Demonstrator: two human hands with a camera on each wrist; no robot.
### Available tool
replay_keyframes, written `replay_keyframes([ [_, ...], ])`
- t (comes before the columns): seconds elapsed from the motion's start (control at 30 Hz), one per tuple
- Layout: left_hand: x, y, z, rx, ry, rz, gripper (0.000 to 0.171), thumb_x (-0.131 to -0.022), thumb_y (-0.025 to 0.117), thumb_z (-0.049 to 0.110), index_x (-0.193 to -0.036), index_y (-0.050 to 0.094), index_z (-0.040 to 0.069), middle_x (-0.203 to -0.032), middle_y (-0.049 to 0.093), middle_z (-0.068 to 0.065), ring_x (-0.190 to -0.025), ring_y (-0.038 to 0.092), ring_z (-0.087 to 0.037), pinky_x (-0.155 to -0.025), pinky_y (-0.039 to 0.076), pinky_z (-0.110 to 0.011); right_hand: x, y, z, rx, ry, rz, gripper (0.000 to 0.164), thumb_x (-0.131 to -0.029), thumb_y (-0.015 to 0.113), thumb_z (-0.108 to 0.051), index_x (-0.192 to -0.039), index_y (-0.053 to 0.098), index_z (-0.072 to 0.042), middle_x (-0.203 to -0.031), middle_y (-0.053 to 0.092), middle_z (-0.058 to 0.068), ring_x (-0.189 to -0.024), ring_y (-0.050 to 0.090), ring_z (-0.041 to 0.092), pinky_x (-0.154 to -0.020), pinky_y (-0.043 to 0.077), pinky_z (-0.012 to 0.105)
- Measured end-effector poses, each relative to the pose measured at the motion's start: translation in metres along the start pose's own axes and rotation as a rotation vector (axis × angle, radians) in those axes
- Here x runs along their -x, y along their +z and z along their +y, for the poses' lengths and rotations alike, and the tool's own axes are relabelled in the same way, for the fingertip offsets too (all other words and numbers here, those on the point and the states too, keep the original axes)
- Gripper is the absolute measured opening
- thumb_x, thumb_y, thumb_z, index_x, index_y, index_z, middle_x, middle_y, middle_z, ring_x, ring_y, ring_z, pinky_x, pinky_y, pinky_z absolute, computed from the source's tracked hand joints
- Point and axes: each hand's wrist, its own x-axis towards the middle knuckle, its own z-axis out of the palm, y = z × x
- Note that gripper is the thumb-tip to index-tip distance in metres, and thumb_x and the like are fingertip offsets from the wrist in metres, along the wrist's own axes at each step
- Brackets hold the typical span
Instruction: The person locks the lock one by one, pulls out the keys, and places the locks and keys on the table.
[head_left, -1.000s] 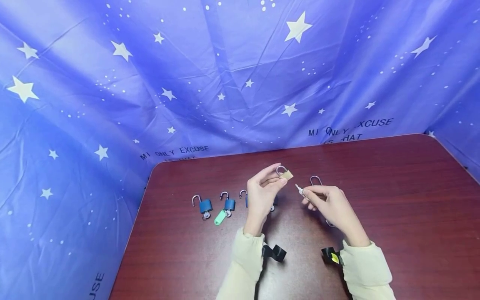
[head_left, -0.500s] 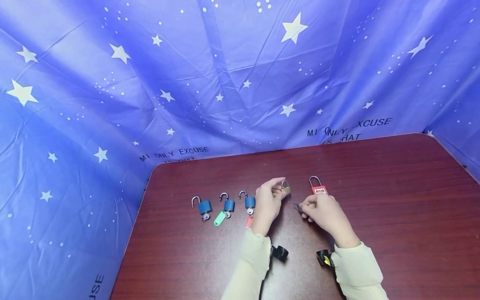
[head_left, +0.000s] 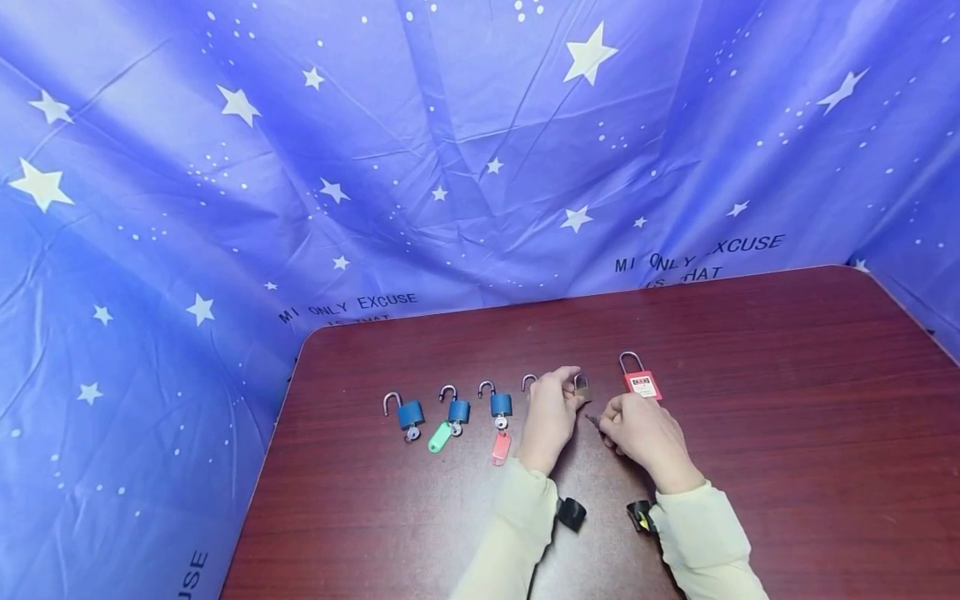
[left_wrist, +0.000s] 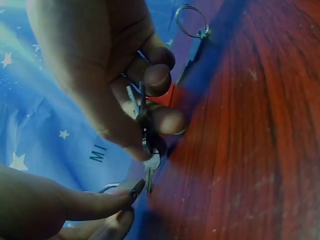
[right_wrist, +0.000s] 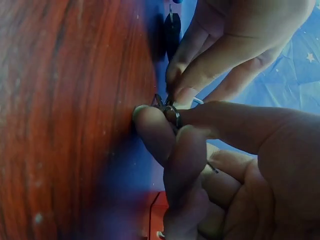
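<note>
In the head view I have the left hand point(head_left: 549, 421) pinching the brass lock point(head_left: 585, 393) over the worktop point(head_left: 787, 392), and the right hand point(head_left: 647, 433) gripping the keys point(head_left: 592, 422). The lock sits left of the right hand, just past the foremost key's tip; that key slants toward its base. A red lock point(head_left: 642, 384) lies beyond the right hand.

In the left wrist view, the key's long axis runs from the right hand down beside the lock's end; touching or apart, I cannot tell.

In the right wrist view, the hands nearly meet, hiding the gap from me.
</note>
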Motion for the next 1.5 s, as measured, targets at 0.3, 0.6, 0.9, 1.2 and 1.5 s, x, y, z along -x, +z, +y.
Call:
replay_keyframes([
  [0.3, 0.004, 0.006, 0.001, -0.179, 0.042, 0.067, 0.035, -0.076, 0.068, 0.014, -0.111, 0.064, 0.015, -0.093, 0.061, -0.001, -0.081, 0.06, -0.018, -0.069, 0.048, -0.029, 0.001, 0.0, -0.003, 0.049, -0.017, 0.077, 0.021, -0.078, 0.06, -0.03, -0.06, 0.054, -0.022, -0.058, 0.051, -0.009, -0.055, 0.049, 0.014, -0.049, 0.038, 0.036],
  [0.6, 0.004, 0.005, 0.001, -0.273, 0.142, 0.065, 0.017, -0.078, 0.066, 0.018, -0.095, 0.069, 0.017, -0.086, 0.058, 0.002, -0.078, 0.059, -0.012, -0.066, 0.046, -0.023, 0.0, 0.002, -0.005, 0.05, -0.015, 0.119, 0.015, -0.075, 0.059, -0.027, -0.062, 0.053, -0.022, -0.061, 0.051, -0.007, -0.057, 0.049, 0.018, -0.047, 0.038, 0.038],
  [0.9, 0.007, 0.005, 0.001, -0.323, 0.139, 0.042, 0.01, -0.079, 0.066, 0.017, -0.088, 0.07, 0.018, -0.089, 0.057, 0.003, -0.081, 0.059, -0.01, -0.07, 0.046, -0.021, 0.001, 0.005, -0.006, 0.072, -0.004, 0.14, 0.015, -0.076, 0.057, -0.026, -0.063, 0.052, -0.021, -0.064, 0.052, -0.003, -0.057, 0.05, 0.023, -0.047, 0.038, 0.042],
  [1.2, 0.003, -0.006, -0.004, -0.183, 0.089, 0.083, 0.012, -0.078, 0.068, 0.017, -0.09, 0.068, 0.016, -0.088, 0.057, 0.003, -0.075, 0.054, -0.006, -0.069, 0.044, -0.023, 0.005, 0.001, -0.005, 0.106, 0.02, 0.111, 0.019, -0.077, 0.058, -0.029, -0.063, 0.049, -0.019, -0.064, 0.05, -0.002, -0.058, 0.048, 0.023, -0.049, 0.038, 0.041],
  [1.5, -0.002, -0.04, -0.02, -0.091, 0.037, 0.139, 0.018, -0.08, 0.066, 0.016, -0.097, 0.068, 0.012, -0.089, 0.06, -0.003, -0.072, 0.058, -0.009, -0.069, 0.044, -0.023, 0.007, -0.01, -0.008, 0.087, -0.009, 0.163, 0.016, -0.079, 0.059, -0.032, -0.068, 0.054, -0.021, -0.065, 0.052, -0.004, -0.058, 0.05, 0.022, -0.047, 0.038, 0.039],
])
